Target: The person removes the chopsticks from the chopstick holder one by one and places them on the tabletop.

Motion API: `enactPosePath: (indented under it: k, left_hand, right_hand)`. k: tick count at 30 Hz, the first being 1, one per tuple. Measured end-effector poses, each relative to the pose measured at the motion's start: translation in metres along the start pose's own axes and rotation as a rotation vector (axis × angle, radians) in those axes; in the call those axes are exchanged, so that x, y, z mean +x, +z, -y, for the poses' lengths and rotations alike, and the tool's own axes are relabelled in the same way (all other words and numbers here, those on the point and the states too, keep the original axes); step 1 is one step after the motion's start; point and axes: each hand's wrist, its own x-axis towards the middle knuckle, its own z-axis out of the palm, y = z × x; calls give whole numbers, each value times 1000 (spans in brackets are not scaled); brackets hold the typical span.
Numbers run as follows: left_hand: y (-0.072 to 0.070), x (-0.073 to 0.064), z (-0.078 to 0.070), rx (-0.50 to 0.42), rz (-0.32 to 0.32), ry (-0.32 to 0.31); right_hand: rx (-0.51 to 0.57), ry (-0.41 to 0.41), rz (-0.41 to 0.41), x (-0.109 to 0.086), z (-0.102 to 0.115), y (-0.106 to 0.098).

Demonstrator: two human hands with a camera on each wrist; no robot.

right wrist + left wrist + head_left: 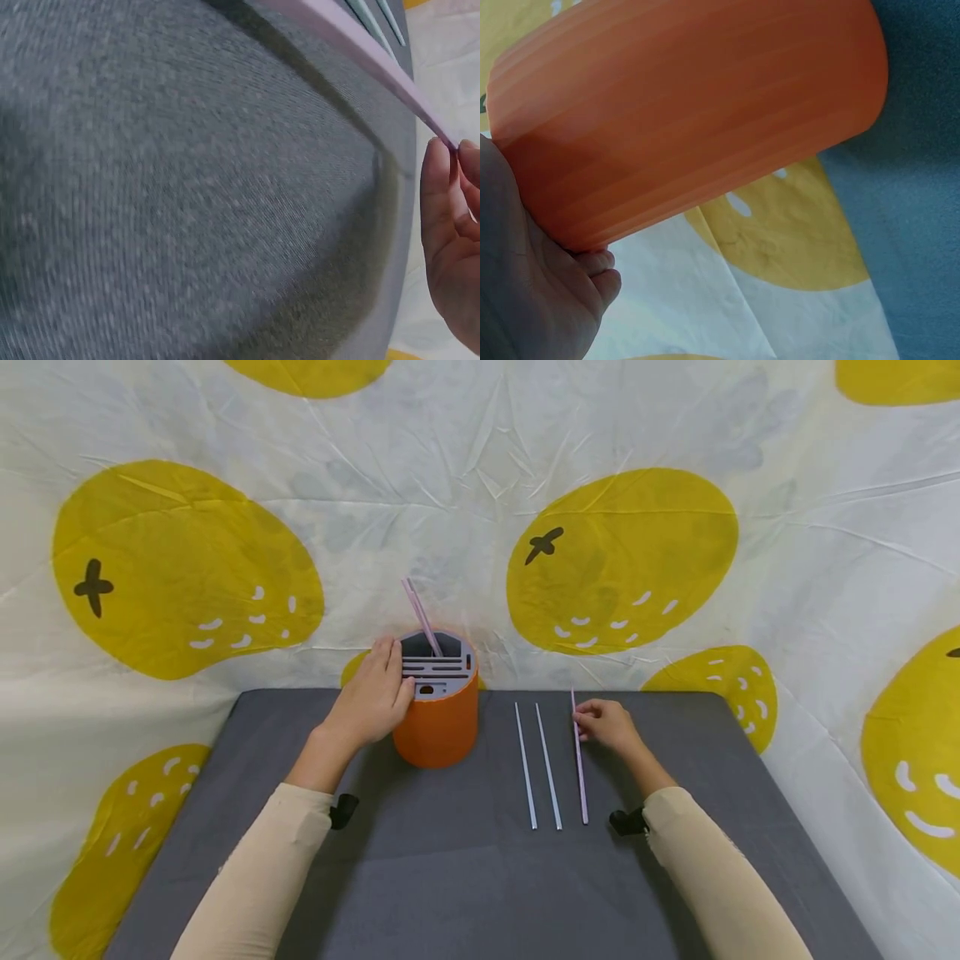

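Observation:
In the head view, a round orange utensil holder [437,737] with a grey slotted top [442,685] stands at the table's back. My left hand [372,693] grips its left rim, the thumb by the top's front edge; its outer side also fills much of the left wrist view. Two pink chopsticks [422,614] lean in the holder's rear opening. My right hand [609,725] pinches another pink chopstick [375,66] near its far end, between thumb and fingers; a shadow lies apart from it on the cloth. Left of it lie two pale blue chopsticks [525,768].
A dark grey cloth [450,893] covers the table. Behind it and at the sides hangs a white curtain [420,527] with large yellow fruit prints. Both forearms reach in from the near edge, each with a small black wrist camera [343,811].

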Motion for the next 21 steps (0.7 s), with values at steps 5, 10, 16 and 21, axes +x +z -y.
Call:
enactPosePath:
  k: [5,10,16,21]
  left_hand:
    - [0,-1,1,-4,-8,1]
    - [0,-2,2,-5,-8,-3]
    - [-1,-2,0,-6,-14,1]
    - [0,-1,-1,-20,-13,-2]
  right_hand:
    - [12,40,1,2,0,7]
    - [20,69,5,5,0,12]
    - [22,95,29,6,0,16]
    - [15,108,35,4,0,18]
